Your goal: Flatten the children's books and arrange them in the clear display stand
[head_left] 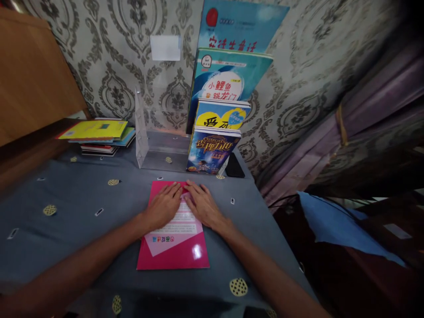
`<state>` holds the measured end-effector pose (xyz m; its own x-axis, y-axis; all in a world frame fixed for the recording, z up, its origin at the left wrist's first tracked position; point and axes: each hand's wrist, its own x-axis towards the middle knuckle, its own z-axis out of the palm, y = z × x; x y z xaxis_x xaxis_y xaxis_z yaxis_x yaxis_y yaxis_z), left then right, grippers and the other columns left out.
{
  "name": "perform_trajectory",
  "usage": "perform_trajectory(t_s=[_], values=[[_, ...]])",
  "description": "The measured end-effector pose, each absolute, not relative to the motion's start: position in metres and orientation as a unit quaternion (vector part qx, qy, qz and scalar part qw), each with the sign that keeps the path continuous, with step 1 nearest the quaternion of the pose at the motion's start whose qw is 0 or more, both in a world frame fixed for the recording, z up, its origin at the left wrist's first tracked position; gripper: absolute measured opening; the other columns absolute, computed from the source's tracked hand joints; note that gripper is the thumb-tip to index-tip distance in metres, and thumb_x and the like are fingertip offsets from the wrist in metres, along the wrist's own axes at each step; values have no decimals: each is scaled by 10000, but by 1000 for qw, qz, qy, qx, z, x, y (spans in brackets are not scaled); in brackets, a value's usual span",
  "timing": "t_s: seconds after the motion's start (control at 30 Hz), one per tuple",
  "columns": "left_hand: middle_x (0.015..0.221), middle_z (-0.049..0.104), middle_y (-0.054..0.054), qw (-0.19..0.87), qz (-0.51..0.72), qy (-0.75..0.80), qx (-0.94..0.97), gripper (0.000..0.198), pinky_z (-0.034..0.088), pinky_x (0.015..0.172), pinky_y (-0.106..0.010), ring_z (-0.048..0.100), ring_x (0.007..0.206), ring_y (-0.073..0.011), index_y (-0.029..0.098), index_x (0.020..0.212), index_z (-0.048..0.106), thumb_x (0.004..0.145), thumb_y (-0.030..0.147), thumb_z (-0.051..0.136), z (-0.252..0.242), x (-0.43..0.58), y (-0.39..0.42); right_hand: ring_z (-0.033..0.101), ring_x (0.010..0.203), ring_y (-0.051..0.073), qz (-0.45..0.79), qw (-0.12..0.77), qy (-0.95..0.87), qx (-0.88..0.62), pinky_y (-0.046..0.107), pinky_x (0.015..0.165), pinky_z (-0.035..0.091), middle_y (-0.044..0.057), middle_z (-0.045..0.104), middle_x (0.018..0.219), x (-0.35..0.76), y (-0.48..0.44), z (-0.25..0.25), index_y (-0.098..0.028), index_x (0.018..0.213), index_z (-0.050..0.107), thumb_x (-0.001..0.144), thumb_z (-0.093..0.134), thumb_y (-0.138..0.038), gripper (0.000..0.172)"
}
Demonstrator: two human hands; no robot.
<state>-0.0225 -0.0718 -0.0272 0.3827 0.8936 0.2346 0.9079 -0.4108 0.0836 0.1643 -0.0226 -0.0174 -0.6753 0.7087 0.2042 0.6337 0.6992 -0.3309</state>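
Observation:
A pink book (pixel 174 251) lies flat on the grey-blue tablecloth (pixel 82 198), back cover up with a pale text panel. My left hand (pixel 164 205) rests flat on its upper left part, fingers stretched toward the far edge. My right hand (pixel 203 205) lies flat on its upper right part, fingers likewise extended. The fingertips of both hands nearly meet at the book's top edge. Neither hand grips anything.
A clear acrylic stand (pixel 155 145) at the back holds several upright books (pixel 213 148) on its right side. A stack of flat books (pixel 99 134) lies at the back left. A dark phone (pixel 235 167) rests beside the stand. The table edge drops off at right.

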Motion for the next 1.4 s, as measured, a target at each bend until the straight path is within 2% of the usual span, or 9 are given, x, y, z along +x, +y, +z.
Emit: perform_trajectory(t_s=[0.1,0.2,0.33,0.53,0.73,0.93,1.13,1.3,1.4], values=[[1483,520,-144,43,-110,-560,-820,447,342,1179,-470,412,1431,-300,123,1404,499,1028,284,319,-25,-28,-74,395,1444,251,120,153,-903,-384,508,1202,259,166,446,1544,168,-20,-17,-137,1402,520,995,419,-297,449],[1471,527,-165,55,-106,-585,-802,467,355,1164,-503,440,1407,-326,111,1401,515,1029,325,328,-20,-38,-77,395,1444,252,127,158,-901,-383,505,1201,259,168,447,1543,170,-19,-17,-136,1407,520,997,420,-314,458],[1463,530,-184,72,-96,-593,-797,480,367,1162,-496,461,1392,-325,86,1399,521,1015,319,353,-17,-47,-79,397,1443,245,139,173,-900,-375,510,1196,263,163,440,1549,171,-19,-17,-156,1416,511,995,430,-322,460],[1450,556,-141,92,-109,-565,-812,440,392,1158,-450,500,1369,-279,120,1375,545,1012,299,373,-16,-57,-66,400,1441,235,159,201,-890,-377,508,1182,287,171,462,1532,173,-15,-21,-136,1405,514,993,386,-230,441],[1468,541,-124,78,-82,-544,-831,440,384,1163,-450,486,1383,-271,127,1399,531,1023,283,362,-11,-67,-48,482,1375,231,182,246,-877,-371,496,1133,361,146,507,1502,177,-6,-29,-178,1387,533,985,391,-188,427],[1451,558,-130,84,-95,-558,-820,434,385,1157,-454,494,1376,-269,139,1387,544,1012,266,365,-14,-66,-48,463,1395,249,164,244,-890,-348,503,1167,345,160,484,1515,175,2,-37,-167,1374,559,1002,403,-213,406],[1466,545,-120,85,-72,-594,-797,424,404,1130,-465,487,1380,-282,163,1387,546,1000,253,396,-11,-69,-36,427,1424,236,167,223,-899,-338,445,1179,359,152,442,1547,161,23,-39,-151,1380,553,1001,394,-191,412],[1399,591,-138,110,-56,-604,-787,390,459,1046,-449,563,1270,-286,154,1353,569,1015,239,395,-3,-67,-31,435,1417,273,178,232,-885,-363,521,1149,378,173,465,1527,157,32,-36,-154,1392,545,1003,407,-221,418],[1304,627,-131,121,-50,-613,-779,369,493,972,-425,570,1219,-286,179,1336,576,1021,252,399,1,-65,-32,479,1385,261,188,261,-873,-366,487,1152,381,172,534,1469,159,35,-37,-147,1363,572,1002,405,-218,404]])
